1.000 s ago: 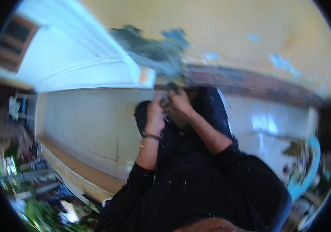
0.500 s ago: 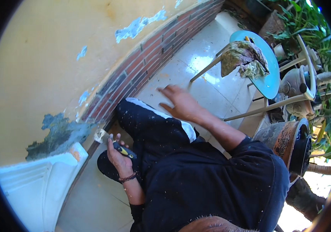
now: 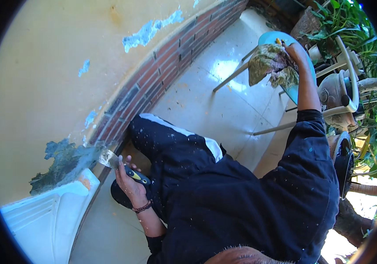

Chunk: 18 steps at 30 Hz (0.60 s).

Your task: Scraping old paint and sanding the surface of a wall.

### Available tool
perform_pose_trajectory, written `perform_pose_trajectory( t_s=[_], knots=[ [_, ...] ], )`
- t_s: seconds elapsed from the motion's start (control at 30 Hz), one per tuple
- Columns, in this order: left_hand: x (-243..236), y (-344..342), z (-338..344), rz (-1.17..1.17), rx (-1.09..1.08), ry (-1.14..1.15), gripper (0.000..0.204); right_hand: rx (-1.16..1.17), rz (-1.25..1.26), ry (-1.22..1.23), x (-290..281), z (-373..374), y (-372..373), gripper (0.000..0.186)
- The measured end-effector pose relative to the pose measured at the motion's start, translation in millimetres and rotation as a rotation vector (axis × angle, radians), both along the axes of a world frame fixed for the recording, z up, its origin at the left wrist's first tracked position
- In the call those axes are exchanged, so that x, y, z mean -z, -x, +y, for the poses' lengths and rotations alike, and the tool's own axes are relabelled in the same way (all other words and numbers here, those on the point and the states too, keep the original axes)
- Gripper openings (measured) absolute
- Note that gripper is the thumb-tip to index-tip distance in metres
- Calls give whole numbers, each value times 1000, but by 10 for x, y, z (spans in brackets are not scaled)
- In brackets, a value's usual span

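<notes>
With the left hand I am gripping a scraper; far right, a cloth is partly covering the chair seat beneath the right hand, closure indeterminable

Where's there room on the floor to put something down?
On the tiles between the brick strip and chair legs, though crumbs dot them; some between the white moulding and left forearm. It's crowded on the blue seat, with the crumpled cloth and right hand, and among the pots beside it.

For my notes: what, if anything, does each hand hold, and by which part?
The left hand holds the flat metal scraper by its black-yellow handle; whether the right hand grips the crumpled greenish cloth cannot be told.
</notes>
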<state>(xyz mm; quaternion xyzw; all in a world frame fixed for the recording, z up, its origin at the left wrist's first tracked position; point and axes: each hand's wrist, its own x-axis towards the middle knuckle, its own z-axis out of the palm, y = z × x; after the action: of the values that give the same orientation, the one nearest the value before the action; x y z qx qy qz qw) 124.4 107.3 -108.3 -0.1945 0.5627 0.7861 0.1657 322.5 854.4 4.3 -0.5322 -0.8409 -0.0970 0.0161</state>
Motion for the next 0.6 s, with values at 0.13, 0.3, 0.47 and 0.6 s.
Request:
perform_pose_trajectory(
  t_s=[0.13,0.3,0.47,0.6],
  knots=[
    [-83,-41,-44,174,14,194,35,-279,165,-600,-105,-1200,540,45],
    [-393,33,141,587,121,300,35,-1167,414,-239,579,-2929,913,25],
    [-1083,376,421,1205,493,600,39,-892,24,547,2299,-3103,638,36],
    [-1816,769,795,1532,764,1528,53,-278,-245,494,3531,-1691,-390,47]
  ],
)
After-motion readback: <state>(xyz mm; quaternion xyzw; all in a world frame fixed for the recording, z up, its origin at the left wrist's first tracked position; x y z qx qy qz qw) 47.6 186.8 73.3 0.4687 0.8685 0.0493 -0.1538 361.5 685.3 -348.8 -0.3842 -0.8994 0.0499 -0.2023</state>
